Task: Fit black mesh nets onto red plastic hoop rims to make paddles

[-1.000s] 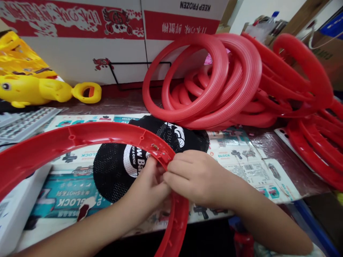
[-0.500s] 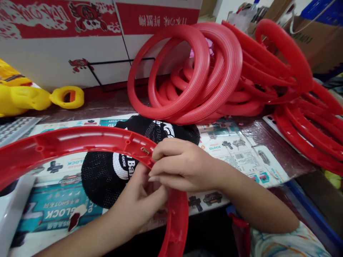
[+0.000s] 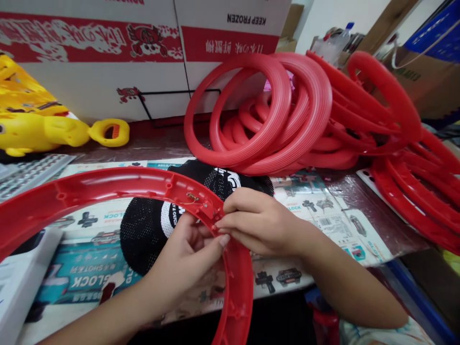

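A red plastic half-ring (image 3: 118, 183) with a hollow, ribbed channel facing up curves across the front of the table. My left hand (image 3: 190, 254) grips its inner edge, with the thumb on the near side. Inside the channel sits a small brass-coloured part (image 3: 193, 197) with a thin wire running from it. Just right of that part, my right hand (image 3: 266, 220) has its fingers pinched together in the channel; whatever they hold is hidden. Beneath the ring lies a black mesh cloth (image 3: 142, 235) with white lettering.
Behind stand ribbed red rings (image 3: 280, 143) in a pile, with more red half-rings (image 3: 417, 191) stacked at right. A white and red carton (image 3: 89, 86) backs the table. Yellow plastic toy parts (image 3: 111, 132) lie at left. Printed cardboard (image 3: 82, 273) covers the tabletop.
The view has tilted and shifted, so the background sits lower and further right. My right fingers have moved slightly along the channel, exposing more of the wire and fittings. My left hand still grips the ring.
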The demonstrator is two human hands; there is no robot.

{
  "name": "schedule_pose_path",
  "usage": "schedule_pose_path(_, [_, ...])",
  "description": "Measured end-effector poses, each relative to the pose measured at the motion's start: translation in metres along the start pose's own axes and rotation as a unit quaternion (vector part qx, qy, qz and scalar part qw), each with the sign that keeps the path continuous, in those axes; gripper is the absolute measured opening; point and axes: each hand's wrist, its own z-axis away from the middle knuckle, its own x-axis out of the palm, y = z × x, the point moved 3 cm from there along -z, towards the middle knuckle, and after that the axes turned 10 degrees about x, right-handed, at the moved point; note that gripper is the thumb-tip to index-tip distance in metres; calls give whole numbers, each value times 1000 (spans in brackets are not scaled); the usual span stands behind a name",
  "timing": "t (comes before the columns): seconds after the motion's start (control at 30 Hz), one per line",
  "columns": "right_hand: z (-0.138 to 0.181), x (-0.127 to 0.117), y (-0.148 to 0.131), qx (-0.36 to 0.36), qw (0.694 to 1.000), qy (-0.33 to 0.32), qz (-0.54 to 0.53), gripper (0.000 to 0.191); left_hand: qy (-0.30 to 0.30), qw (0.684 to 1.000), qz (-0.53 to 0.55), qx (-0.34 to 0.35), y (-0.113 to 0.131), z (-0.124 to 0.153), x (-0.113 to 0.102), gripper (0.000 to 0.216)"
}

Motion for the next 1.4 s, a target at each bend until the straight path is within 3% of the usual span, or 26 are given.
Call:
schedule_pose_path(0.13, [1,2,-1,28,999,-38,9,25,-18,1000,23,-1,3,-10,-2,44])
schedule_pose_path(0.27, [-2,0,-4,117,987,-110,9,27,-7,999,30,19,5,-16,-4,48])
schedule_pose_path(0.4, [-4,-6,-8,186,974,-128,-34,25,-10,999,30,42,3,-16,-4,49])
schedule_pose_path(0.5, [-3,-5,-8,185,975,-114,-53,25,-9,998,31,46,3,-15,-4,49])
schedule_pose_path(0.67, [0,-2,-7,115,993,-16,-4,27,-3,997,48,59,4,-17,-8,49])
schedule_pose_path(0.77, [1,-2,-9,94,995,12,30,26,0,997,55,62,5,-18,-9,49])
schedule_pose_path(1.03, [0,-5,-12,126,990,-54,14,34,-5,997,52,64,8,-16,-6,49])
schedule_pose_path(1.23, [0,-4,-12,98,994,-34,22,35,-11,996,59,63,9,-16,-5,50])
schedule_pose_path(1.4, [-1,-2,-13,92,994,-55,36,32,-25,998,49,44,6,-18,-3,46])
